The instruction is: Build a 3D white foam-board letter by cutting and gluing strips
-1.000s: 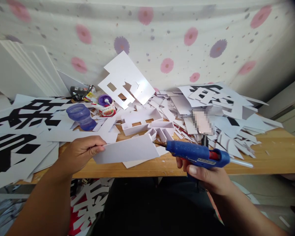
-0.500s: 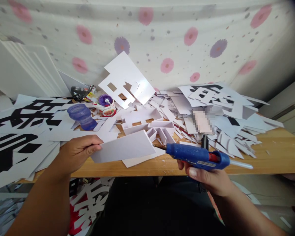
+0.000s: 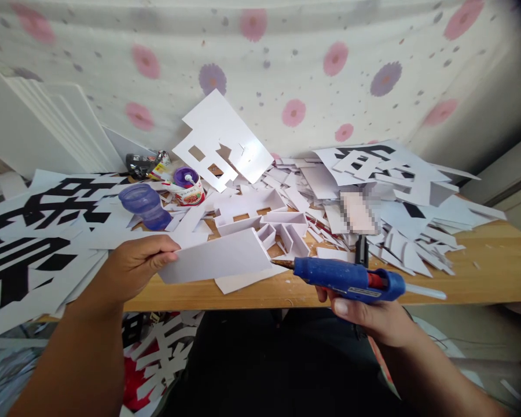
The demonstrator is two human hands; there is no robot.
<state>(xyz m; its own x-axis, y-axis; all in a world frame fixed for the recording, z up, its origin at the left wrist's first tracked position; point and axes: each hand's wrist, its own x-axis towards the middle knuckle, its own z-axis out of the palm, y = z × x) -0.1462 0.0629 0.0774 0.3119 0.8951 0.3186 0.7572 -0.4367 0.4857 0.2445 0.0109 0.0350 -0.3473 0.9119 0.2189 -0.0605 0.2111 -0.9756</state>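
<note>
My left hand (image 3: 145, 260) pinches the left end of a white foam board strip (image 3: 217, 258), which is held tilted above the front of the table. In my right hand (image 3: 369, 318) is a blue hot glue gun (image 3: 345, 278), with a clear glue stick (image 3: 425, 291) poking out of its back. The nozzle points left and sits at the lower right corner of the strip, touching or very near its edge. Just behind the strip stands a white walled letter shape (image 3: 252, 214), partly hidden by it. A flat white piece (image 3: 243, 281) lies beneath the strip.
A purple translucent cup (image 3: 144, 205) and a tub (image 3: 190, 194) stand to the left. White offcuts (image 3: 412, 252) and black-printed sheets (image 3: 39, 214) cover much of the wooden table (image 3: 495, 260). A cut-out board (image 3: 226, 139) leans against the flowered curtain (image 3: 304, 52).
The glue gun's nozzle has gone down along the strip's right end, from near its middle to the lower corner. Both hands keep their hold.
</note>
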